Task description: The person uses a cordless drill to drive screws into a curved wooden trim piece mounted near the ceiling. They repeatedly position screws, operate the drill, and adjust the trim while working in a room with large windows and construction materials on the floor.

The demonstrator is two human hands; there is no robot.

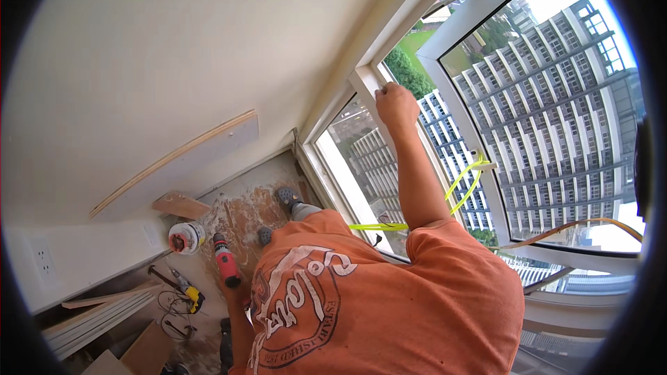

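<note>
My right arm stretches up to the white window frame (366, 83). There my right hand (397, 105) is closed against the upright post, its fingertips curled together; whatever they pinch, if anything, is too small to make out. Low on the left, my left hand (235, 296) is mostly hidden behind a red and black cordless drill (226, 264) that it grips, with the chuck pointing away from me. An orange T-shirt covers my torso, and grey clogs (285, 198) show on my feet beyond it.
An open window sash (479, 132) carries a looped neon-yellow cord (474, 179). A white bucket (186, 237), a yellow power tool (192, 296), a hammer (161, 276) and stacked planks (104, 316) lie on the dusty floor (243, 198). A long panel (184, 160) leans on the wall.
</note>
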